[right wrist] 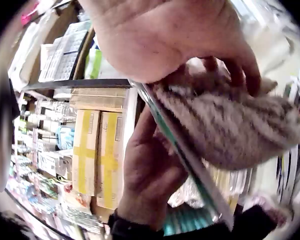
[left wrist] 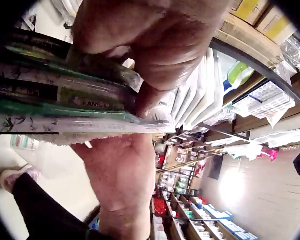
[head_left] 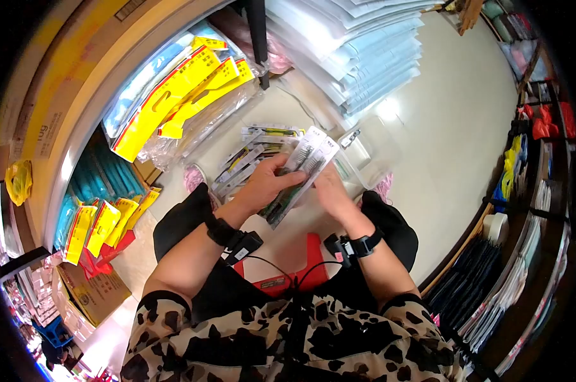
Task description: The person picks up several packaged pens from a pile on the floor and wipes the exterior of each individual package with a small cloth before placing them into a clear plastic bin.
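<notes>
My left hand [head_left: 272, 184] grips toothbrush packs [head_left: 306, 167], its thumb across their front. These are clear, flat packs with pale printed cards and dark and green handles; in the left wrist view the toothbrush packs [left wrist: 90, 107] lie side by side under the left hand [left wrist: 155, 40]. My right hand [head_left: 332, 194] is just behind the packs. In the right wrist view the right hand [right wrist: 175, 40] holds a fluffy grey-brown cloth [right wrist: 235, 125], its fingers curled over it, against the back of the packs. The cloth is mostly hidden in the head view.
More packs [head_left: 240, 162] lie on the floor ahead, beside a clear plastic box [head_left: 371, 149]. Yellow-topped packages [head_left: 186, 95] fill the shelf at left, and stacked pale blue bags [head_left: 371, 57] stand ahead. Goods racks [head_left: 523, 242] line the right. A red plastic piece [head_left: 281, 274] is between the legs.
</notes>
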The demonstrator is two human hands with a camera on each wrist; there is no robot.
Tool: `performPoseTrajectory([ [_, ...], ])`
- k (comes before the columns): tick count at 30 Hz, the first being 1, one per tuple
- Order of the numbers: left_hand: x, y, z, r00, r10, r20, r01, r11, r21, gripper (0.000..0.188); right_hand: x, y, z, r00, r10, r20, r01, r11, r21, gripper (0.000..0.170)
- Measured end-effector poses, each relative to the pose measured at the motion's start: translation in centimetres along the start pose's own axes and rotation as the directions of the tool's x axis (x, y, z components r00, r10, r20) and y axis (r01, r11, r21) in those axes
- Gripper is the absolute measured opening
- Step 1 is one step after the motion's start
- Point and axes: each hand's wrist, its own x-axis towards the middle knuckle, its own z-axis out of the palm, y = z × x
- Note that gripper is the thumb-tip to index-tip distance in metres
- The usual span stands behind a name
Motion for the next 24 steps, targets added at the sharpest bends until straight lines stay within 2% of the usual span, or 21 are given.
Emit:
performPoseTrajectory([
  [3, -0.6, 1.1, 0.6, 0.999, 0.047, -0.026, -0.047, 0.999, 0.005, 0.028, 0.1, -2.4, -2.9, 0.978, 0.010, -0.208, -0.052, 0.979, -0.197, 0.039],
  [4, -0.6, 0.8, 0.5, 0.998, 0.061, -0.026, -0.060, 0.998, 0.018, 0.028, 0.1, -4.5, -3.5, 0.981, 0.085, -0.172, -0.093, 0.995, -0.044, 0.036],
  [6, -0.7, 0.7, 0.4, 0.997, 0.071, 0.018, -0.072, 0.997, 0.043, 0.029, -0.3, -9.6, -4.4, 0.973, 0.219, -0.072, -0.195, 0.948, 0.252, 0.030],
  [9, -0.8, 0.2, 0.7, 0.993, 0.109, 0.054, -0.115, 0.987, 0.111, 0.031, -0.8, -12.5, -3.6, 0.974, 0.216, 0.068, -0.216, 0.976, -0.007, 0.020],
  [10, -0.9, 0.1, 0.7, 0.992, 0.098, 0.076, -0.107, 0.987, 0.120, 0.031, -0.2, -11.2, -3.7, 0.983, 0.180, 0.018, -0.181, 0.982, 0.049, 0.019],
  [13, -0.6, -0.7, -0.3, 0.983, 0.051, 0.176, -0.088, 0.974, 0.209, 0.033, -0.3, -14.0, -6.7, 0.980, 0.191, -0.048, -0.191, 0.982, -0.003, 0.014],
  [15, -0.6, -1.0, -0.6, 0.974, 0.034, 0.224, -0.092, 0.963, 0.253, 0.034, -0.4, -14.3, -9.8, 0.970, 0.179, -0.167, -0.182, 0.983, -0.002, 0.013],
  [16, -1.3, 0.8, -0.2, 0.975, -0.002, 0.221, -0.052, 0.970, 0.237, 0.035, -0.6, -14.6, -11.0, 0.972, 0.178, -0.151, -0.182, 0.983, -0.012, 0.012],
  [19, -1.4, 1.8, -0.2, 0.973, 0.017, 0.231, -0.072, 0.970, 0.233, 0.033, -1.5, -15.3, -12.9, 0.960, 0.222, -0.171, -0.242, 0.965, -0.102, 0.012],
  [22, -1.0, 0.9, -0.5, 0.976, 0.037, 0.213, -0.099, 0.953, 0.287, 0.029, -1.9, -15.2, -15.4, 0.962, 0.123, -0.244, -0.151, 0.984, -0.099, 0.011],
  [24, -0.9, 0.4, -0.6, 0.983, 0.008, 0.185, -0.062, 0.957, 0.283, 0.026, -2.0, -15.2, -17.3, 0.951, 0.076, -0.301, -0.115, 0.987, -0.112, 0.010],
])
